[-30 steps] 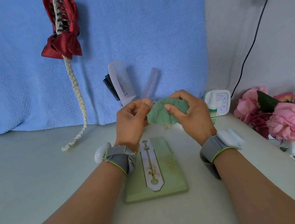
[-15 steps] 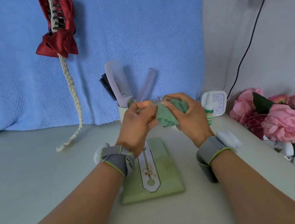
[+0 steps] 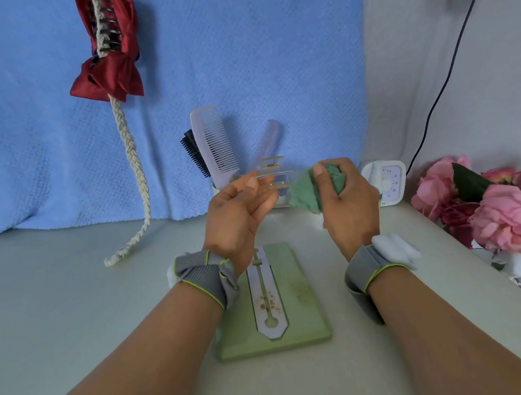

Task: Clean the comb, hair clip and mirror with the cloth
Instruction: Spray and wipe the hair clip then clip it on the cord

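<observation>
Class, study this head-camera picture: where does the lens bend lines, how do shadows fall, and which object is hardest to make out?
Head view: wide-angle distortion bows the right edge of the blue towel; light is soft, with faint shadows just right of the comb and red bow clip; the clear hair clip in the left hand nearly vanishes, being transparent.

The right hand [image 3: 348, 207] hides much of the cloth [image 3: 305, 192]; the flowers [image 3: 514, 217] run off-frame.
</observation>
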A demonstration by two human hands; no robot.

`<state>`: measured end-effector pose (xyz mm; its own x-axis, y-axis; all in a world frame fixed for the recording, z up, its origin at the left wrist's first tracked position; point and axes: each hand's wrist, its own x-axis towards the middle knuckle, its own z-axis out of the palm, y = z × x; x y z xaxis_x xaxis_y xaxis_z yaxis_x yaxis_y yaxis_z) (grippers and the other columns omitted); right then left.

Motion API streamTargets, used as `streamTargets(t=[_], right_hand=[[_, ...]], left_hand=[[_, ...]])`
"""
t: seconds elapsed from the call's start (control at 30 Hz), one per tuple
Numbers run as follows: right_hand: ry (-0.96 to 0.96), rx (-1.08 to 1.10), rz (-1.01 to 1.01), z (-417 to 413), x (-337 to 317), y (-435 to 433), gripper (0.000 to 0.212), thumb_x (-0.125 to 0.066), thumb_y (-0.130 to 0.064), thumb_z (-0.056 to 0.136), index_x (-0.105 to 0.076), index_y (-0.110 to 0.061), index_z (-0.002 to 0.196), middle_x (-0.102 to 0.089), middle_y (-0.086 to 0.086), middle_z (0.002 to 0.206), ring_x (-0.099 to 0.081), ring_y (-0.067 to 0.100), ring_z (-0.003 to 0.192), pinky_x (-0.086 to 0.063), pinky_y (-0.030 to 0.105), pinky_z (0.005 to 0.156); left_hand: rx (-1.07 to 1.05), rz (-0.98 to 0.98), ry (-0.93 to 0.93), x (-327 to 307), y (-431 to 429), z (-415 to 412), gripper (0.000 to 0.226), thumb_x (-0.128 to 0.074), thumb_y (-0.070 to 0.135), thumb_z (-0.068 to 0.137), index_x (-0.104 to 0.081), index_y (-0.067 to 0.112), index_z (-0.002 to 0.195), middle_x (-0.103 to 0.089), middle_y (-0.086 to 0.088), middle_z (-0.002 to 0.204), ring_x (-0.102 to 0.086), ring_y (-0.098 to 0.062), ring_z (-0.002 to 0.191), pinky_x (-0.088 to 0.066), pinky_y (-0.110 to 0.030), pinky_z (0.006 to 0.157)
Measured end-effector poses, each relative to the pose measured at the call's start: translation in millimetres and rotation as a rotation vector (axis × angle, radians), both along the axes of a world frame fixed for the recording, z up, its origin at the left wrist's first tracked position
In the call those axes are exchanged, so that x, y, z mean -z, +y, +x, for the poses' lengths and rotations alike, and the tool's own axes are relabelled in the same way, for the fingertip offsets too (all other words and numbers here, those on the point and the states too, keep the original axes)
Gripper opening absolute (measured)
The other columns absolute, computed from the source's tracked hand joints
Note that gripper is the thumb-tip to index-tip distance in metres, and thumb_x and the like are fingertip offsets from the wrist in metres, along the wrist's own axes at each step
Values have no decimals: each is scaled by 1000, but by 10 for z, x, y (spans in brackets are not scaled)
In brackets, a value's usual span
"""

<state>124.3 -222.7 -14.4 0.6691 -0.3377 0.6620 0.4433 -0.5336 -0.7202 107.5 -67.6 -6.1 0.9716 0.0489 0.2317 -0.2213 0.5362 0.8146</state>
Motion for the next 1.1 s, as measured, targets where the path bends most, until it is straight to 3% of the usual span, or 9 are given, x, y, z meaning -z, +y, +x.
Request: streamTargets(t=[0.07,0.13,0.23,0.37,0.43,0.5,0.63,0.87,1.1], right_hand=[[-65,24,-13,-33,-33,-8,29,-51,-50,95,-59,-23,99,-67,-2,83,-65,21,79,-54,41,76],[-115,-123,-2,-86,-58,34,22,-58,-43,94,-58,-22,103,-66,-6,94,-62,10,88,-50,26,81],[-143,-324,-222,-96,-9,110,32,-59,-42,90,-57,-22,116,-54,0,112,-54,12,104,-43,20,91],[-114,-157,-299,-22,31,74,45,-56,-56,85,-56,-31,123,-45,-1,126,-44,16,117,-34,22,101],[-49,-183,-183,-25,18,41,50,-62,-52,84,-49,-30,127,-52,-1,123,-51,11,111,-40,21,96],[3,-228,-100,-14,12,24,38,-66,-31,87,-50,-24,121,-62,-4,105,-59,3,90,-47,16,80],[-68,-106,-81,-22,4,3,22,-61,-10,87,-56,-16,107,-65,-5,88,-58,10,77,-42,12,65],[-35,-45,163,-9,-33,-6,23,-53,-9,74,-58,-13,96,-61,-4,77,-60,22,75,-54,40,70],[-44,-188,322,40,-13,-7,25,-52,-5,73,-61,-14,94,-62,-4,79,-56,13,72,-53,37,70]], left_hand=[[-4,-21,9,0,-25,2,32,-47,5,99,-47,-13,126,-62,-25,124,-62,-34,116,-50,-39,101],[20,4,25,12,-93,-27,30,-49,2,97,-47,-12,124,-64,-22,121,-62,-32,114,-49,-40,102],[104,64,38,32,-173,-74,29,-46,3,98,-50,-14,121,-64,-25,116,-64,-32,106,-54,-35,95],[156,-25,48,30,-171,-69,41,-40,10,102,-40,-18,131,-52,-30,134,-55,-35,124,-44,-42,107],[183,-49,28,18,-165,-75,41,-42,14,102,-42,-17,129,-55,-27,134,-54,-32,126,-45,-40,107],[208,1,-1,15,-169,-100,38,-51,17,98,-49,-9,125,-61,-22,128,-59,-30,121,-49,-37,103],[134,40,15,50,-161,-99,22,-61,2,89,-52,1,109,-63,-26,112,-66,-30,104,-55,-39,93],[187,88,-29,28,-83,-82,13,-55,-2,92,-51,3,104,-66,-28,113,-65,-37,111,-53,-46,95],[204,199,-34,-7,-20,-58,23,-56,-6,90,-50,1,111,-66,-21,115,-68,-32,100,-55,-44,91]])
